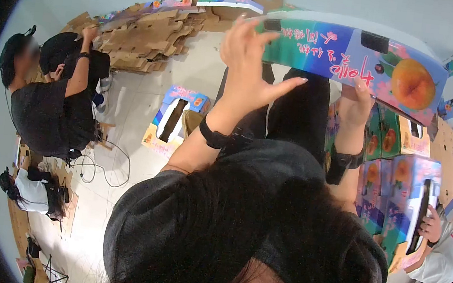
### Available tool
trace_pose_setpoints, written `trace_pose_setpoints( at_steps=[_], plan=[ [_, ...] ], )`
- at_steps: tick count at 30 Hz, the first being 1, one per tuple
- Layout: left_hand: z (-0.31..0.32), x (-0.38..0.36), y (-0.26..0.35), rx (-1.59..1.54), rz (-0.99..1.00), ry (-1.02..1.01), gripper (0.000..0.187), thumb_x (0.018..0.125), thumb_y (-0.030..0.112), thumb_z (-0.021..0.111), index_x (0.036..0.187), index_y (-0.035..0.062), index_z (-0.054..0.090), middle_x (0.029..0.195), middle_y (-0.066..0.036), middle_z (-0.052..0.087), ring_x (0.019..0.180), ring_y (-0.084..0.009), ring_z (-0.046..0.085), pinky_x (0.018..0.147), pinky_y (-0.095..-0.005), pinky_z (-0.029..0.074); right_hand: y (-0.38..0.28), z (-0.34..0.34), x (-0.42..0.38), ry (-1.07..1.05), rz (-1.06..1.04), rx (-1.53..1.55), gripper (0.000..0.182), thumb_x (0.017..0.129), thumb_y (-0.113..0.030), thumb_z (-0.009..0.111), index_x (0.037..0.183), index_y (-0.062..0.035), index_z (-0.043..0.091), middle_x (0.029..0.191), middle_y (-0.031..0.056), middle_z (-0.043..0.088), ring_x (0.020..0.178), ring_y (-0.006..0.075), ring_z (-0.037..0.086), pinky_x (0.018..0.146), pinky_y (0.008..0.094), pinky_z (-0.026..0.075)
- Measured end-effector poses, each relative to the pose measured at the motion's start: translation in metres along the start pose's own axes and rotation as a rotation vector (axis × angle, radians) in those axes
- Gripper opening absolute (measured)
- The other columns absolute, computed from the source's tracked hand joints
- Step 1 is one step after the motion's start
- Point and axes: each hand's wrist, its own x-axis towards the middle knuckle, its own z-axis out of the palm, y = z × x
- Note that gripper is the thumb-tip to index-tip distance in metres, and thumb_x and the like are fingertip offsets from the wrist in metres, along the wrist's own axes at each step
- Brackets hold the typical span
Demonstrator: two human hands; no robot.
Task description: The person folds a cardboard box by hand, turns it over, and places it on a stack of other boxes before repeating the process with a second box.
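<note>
A colourful cardboard fruit box (328,52), printed with a large orange fruit and red lettering, is held up in front of me. Its lettering appears upside down, and two dark handle holes show in its side. My right hand (355,103) grips the lower edge, thumb on the printed face and the other fingers hidden beneath. At the box's left end is my left hand (246,62), fingers spread with the tips right at the corner and the thumb stretched out to the right. Both wrists wear dark bands.
Another printed box (175,121) stands on the floor at left. Stacked boxes (391,184) rise at right, where a person's hand (430,226) touches one. Flattened cardboard (143,35) lies along the wall. A seated person (54,92) is at left, near a floor cable (128,169).
</note>
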Motion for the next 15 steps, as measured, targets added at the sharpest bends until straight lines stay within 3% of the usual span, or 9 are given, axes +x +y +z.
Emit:
trace_pose_setpoints(
  at_steps=[3, 8, 12, 15],
  plan=[
    [0.009, 0.000, -0.006, 0.086, -0.125, -0.064, 0.090, 0.064, 0.051, 0.089, 0.136, 0.0119, 0.051, 0.154, -0.021, 0.027, 0.147, -0.0480, 0.015, 0.117, -0.0633, 0.012, 0.004, -0.009, 0.000, -0.008, 0.075, 0.041, 0.051, 0.093, -0.025, 0.060, 0.134, 0.0060, 0.055, 0.134, 0.0161, 0.061, 0.128, 0.0296, 0.055, 0.113, 0.0474, 0.037],
    [0.018, -0.010, -0.024, 0.103, -0.129, -0.055, 0.086, 0.063, 0.046, 0.090, 0.134, 0.0139, 0.054, 0.154, -0.020, 0.030, 0.148, -0.0480, 0.016, 0.117, -0.0646, 0.010, 0.011, -0.003, -0.008, -0.008, 0.055, 0.004, 0.051, 0.093, -0.021, 0.061, 0.136, 0.0051, 0.052, 0.131, 0.0156, 0.062, 0.127, 0.0292, 0.056, 0.112, 0.0473, 0.038],
    [0.023, -0.010, -0.028, 0.116, -0.078, -0.033, 0.079, 0.061, 0.040, 0.091, 0.127, 0.0135, 0.059, 0.152, -0.020, 0.033, 0.147, -0.0481, 0.018, 0.117, -0.0646, 0.010, -0.002, 0.013, -0.012, -0.042, -0.034, -0.070, 0.057, 0.083, 0.003, 0.073, 0.136, -0.0008, 0.052, 0.132, 0.0110, 0.058, 0.118, 0.0235, 0.061, 0.105, 0.0410, 0.048],
    [0.023, -0.015, -0.033, 0.116, -0.095, -0.064, 0.074, 0.059, 0.039, 0.091, 0.121, 0.0124, 0.062, 0.151, -0.020, 0.033, 0.146, -0.0480, 0.019, 0.117, -0.0645, 0.011, -0.007, 0.018, -0.014, -0.123, -0.136, -0.304, 0.059, 0.082, -0.002, 0.077, 0.136, -0.0012, 0.053, 0.133, 0.0110, 0.059, 0.120, 0.0239, 0.060, 0.105, 0.0408, 0.048]
  ],
)
